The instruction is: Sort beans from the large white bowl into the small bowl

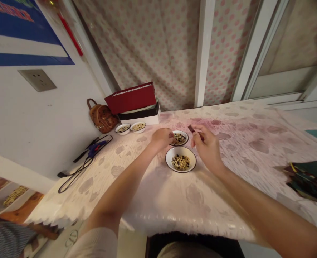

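My left hand point(161, 138) is at the left rim of the farther white bowl point(179, 138), which holds pale and dark beans. Its fingers are bent together over the beans; whatever they hold is too small to make out. To the right of that bowl, my right hand point(205, 144) grips a small dark brown object point(191, 129) between thumb and fingers, raised above the cloth. A larger white bowl point(181, 159) with a dark rim stands nearer to me, with pale and dark beans inside.
Two small bowls of beans point(122, 129) point(138, 127) stand before a red box point(133, 98) and a brown bag point(103, 116). A black cable point(76, 175) lies at the left table edge, dark green material point(310, 179) at the right.
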Demonstrator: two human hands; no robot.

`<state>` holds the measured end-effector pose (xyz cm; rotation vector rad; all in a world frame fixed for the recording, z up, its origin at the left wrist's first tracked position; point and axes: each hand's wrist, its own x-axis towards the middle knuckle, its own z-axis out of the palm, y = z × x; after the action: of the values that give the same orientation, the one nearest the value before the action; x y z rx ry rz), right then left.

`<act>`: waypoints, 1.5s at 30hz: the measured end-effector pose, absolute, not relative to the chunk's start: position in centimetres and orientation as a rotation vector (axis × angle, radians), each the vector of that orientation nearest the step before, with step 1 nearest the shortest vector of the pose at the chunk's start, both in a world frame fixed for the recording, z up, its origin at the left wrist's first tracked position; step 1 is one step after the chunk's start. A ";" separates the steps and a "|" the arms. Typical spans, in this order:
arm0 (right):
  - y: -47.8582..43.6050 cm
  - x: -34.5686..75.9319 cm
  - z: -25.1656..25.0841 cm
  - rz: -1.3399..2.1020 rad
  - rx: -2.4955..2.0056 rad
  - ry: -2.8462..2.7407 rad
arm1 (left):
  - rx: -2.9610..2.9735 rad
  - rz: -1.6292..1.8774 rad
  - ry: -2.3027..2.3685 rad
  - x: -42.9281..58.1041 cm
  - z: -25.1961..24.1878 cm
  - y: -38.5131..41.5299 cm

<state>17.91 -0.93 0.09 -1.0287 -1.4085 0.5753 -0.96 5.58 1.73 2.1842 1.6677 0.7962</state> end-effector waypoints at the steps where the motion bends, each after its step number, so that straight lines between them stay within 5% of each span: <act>1: -0.9 18.0 0.1 0.570 -1.027 -1.413 | 2.180 0.720 1.686 -0.4 1.5 6.5; 15: -1.1 17.8 0.3 0.565 -1.041 -1.412 | 2.074 0.837 1.585 0.2 0.4 7.0; 26: -2.2 17.1 0.2 0.628 -0.997 -1.516 | 1.069 1.159 0.762 0.6 0.6 0.7; 45: -2.4 16.8 0.2 0.577 -1.033 -1.617 | 1.060 1.168 0.723 0.8 0.2 0.3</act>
<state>16.81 -2.40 0.16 -1.0326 -1.6171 0.5765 0.79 0.30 0.23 1.0605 0.7231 1.1681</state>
